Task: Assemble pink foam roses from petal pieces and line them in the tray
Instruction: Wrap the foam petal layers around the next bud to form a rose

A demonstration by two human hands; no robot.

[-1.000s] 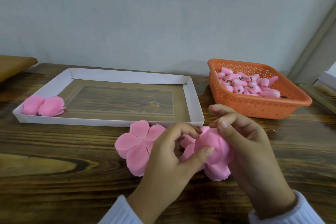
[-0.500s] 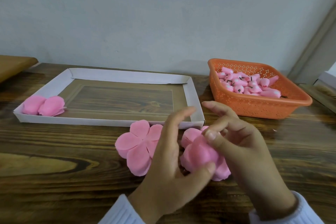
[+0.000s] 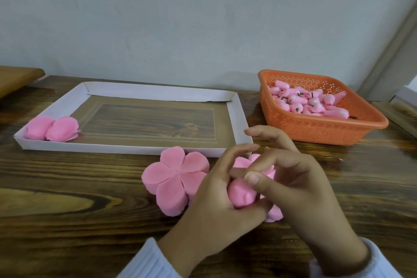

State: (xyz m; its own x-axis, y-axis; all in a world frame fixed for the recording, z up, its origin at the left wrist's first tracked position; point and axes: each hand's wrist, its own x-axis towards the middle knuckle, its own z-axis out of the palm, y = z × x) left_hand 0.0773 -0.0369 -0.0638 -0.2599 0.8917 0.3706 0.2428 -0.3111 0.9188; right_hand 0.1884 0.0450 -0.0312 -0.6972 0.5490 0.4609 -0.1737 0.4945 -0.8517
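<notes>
My left hand (image 3: 217,201) and my right hand (image 3: 293,185) together hold a half-wrapped pink foam rose (image 3: 242,194) just above the table, in front of the tray's near right corner. Fingers of both hands curl over its petals and hide most of it. A flat stack of five-lobed pink petal pieces (image 3: 174,177) lies on the table right beside my left hand. The white cardboard tray (image 3: 235,119) holds two finished roses (image 3: 53,128) side by side in its near left corner.
An orange perforated basket (image 3: 320,130) at the right rear holds several pink foam bud cores. A brown wooden board (image 3: 15,78) juts in at the far left. A grey wall closes off the table's back edge.
My hands have drawn closer around the rose, folding its petals inward. My left fingers, raised half a second ago, now curl over the top of it. The petal stack and tray stayed put.
</notes>
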